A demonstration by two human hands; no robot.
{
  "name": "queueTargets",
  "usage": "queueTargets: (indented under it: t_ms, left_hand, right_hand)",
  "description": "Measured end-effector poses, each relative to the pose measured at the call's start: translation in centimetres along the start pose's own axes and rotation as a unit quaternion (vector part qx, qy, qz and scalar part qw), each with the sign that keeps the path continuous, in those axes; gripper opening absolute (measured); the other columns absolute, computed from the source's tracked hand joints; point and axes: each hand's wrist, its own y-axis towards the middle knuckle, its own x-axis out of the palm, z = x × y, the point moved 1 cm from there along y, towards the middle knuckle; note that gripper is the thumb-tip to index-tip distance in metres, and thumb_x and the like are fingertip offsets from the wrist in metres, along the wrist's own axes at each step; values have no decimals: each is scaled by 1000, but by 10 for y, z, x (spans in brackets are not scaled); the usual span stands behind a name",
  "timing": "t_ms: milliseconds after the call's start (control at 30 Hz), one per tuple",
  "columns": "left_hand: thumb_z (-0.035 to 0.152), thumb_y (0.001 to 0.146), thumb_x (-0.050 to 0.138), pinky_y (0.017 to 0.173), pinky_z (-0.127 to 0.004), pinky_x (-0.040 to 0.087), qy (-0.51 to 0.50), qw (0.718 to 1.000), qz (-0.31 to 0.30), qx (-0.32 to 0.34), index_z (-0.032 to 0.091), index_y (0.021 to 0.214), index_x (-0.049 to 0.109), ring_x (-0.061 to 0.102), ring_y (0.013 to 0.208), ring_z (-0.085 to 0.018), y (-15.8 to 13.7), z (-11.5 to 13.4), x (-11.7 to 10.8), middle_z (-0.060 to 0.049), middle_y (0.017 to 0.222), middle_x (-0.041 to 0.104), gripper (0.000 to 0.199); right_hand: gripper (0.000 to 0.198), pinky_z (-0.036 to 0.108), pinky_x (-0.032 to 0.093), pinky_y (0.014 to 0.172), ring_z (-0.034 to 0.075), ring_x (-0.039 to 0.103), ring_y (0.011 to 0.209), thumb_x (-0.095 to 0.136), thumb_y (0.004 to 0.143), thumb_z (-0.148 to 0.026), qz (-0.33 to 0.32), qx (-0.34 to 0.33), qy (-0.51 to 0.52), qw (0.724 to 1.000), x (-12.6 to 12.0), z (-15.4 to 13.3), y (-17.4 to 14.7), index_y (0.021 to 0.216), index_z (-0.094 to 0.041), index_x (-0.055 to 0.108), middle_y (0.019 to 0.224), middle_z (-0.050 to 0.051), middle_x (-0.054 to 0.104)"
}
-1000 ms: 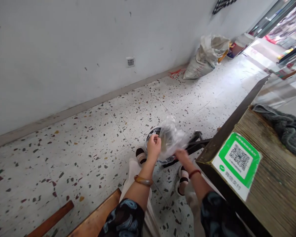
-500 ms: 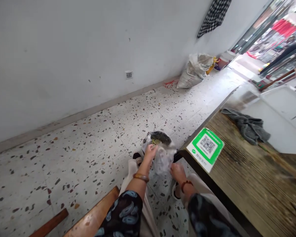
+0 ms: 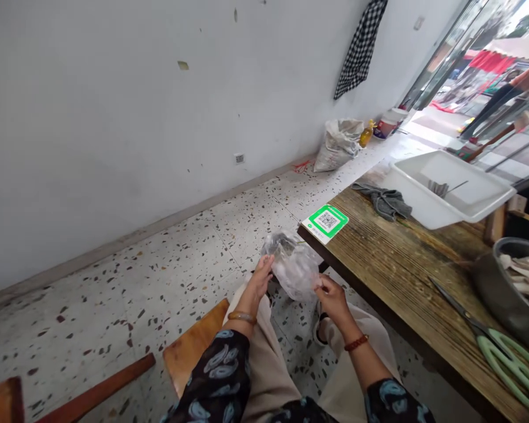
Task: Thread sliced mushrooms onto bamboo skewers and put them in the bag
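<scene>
A clear plastic bag sits between the person's two hands, low over the floor and just off the corner of the wooden surface. The right hand pinches the bag's right edge, its grip closed on the film; the left hand meets the opposite edge with fingers nearly straight, and I cannot tell whether that grip is closed. The step in hand looks like spreading or settling the bag; the next move seems to call for a firm hold on both edges so the thin film doesn't slip. Something dark shows by its far side, too covered to name. On the surface are a green-and-white code card, a grey cloth, a white tub, green-handled scissors and a dark pot of pale pieces. Beyond, a sack leans near the wall, beside a bottle of yellow liquid.
</scene>
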Motion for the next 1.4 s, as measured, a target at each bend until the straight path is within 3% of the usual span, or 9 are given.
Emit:
queueTargets:
  t_ms: [233,367,500,600,700,900,1133,1267,1400]
  left_hand:
    - [58,83,50,97,-35,40,-42,996,62,41,28,143,25,42,131,-23,-35,38,-8,-14,148,36,71]
    - [57,78,59,97,-33,38,-33,993,69,86,26,137,38,42,130,-23,-52,66,-19,-13,147,39,70]
    - [53,72,66,84,-33,44,-21,994,-10,106,16,110,64,61,99,-23,-71,87,-19,-14,106,69,53]
    - [50,71,67,77,-31,46,-22,991,-45,122,12,85,70,63,76,-20,-83,98,-18,-8,73,70,40]
    - [51,78,59,77,-31,47,-36,989,-58,133,13,75,68,63,71,-18,-93,105,-19,-7,67,69,40]
    - [55,83,51,80,-35,49,-77,984,-82,137,12,93,66,68,80,-23,-95,115,-3,-13,84,73,47]
    - [50,89,37,91,-36,44,35,984,15,174,12,120,57,64,102,-24,-62,111,20,-15,107,70,53]
    - [50,91,33,94,-36,42,92,981,25,168,11,123,56,62,104,-23,-45,100,23,-15,108,69,56]
    - [51,89,36,92,-34,42,156,975,7,155,12,111,64,61,97,-22,-31,89,28,-10,98,71,53]
  right_hand:
    - [25,40,45,96,22,62,105,47,77,-13,36,-88,-12,995,-30,-19,-23,67,-23,67,108,7,71]
    - [26,43,44,97,23,61,106,45,77,-12,61,-118,-11,991,-33,-20,-30,68,-24,66,106,7,71]
    - [27,43,44,99,22,60,107,43,75,-9,67,-138,-12,988,-30,-17,-30,69,-23,65,106,8,70]
    - [27,43,44,99,23,60,107,42,71,-8,65,-138,-16,988,-31,-11,-24,69,-23,65,106,8,70]
    - [26,44,43,99,23,61,105,42,72,-10,65,-116,-16,991,-30,1,-14,70,-22,65,108,9,70]
    - [26,45,42,101,27,59,111,53,69,-15,47,-35,15,998,-9,26,12,86,-20,71,115,10,68]
    - [48,48,38,102,31,49,122,59,74,-31,63,86,118,987,6,24,21,120,-18,62,132,15,57]
    - [56,40,51,85,24,64,98,62,78,-40,13,135,251,958,38,7,25,131,-21,54,122,11,63]
    - [46,37,55,76,20,67,90,53,91,-44,-29,193,409,892,80,-3,51,132,-24,51,116,8,65]
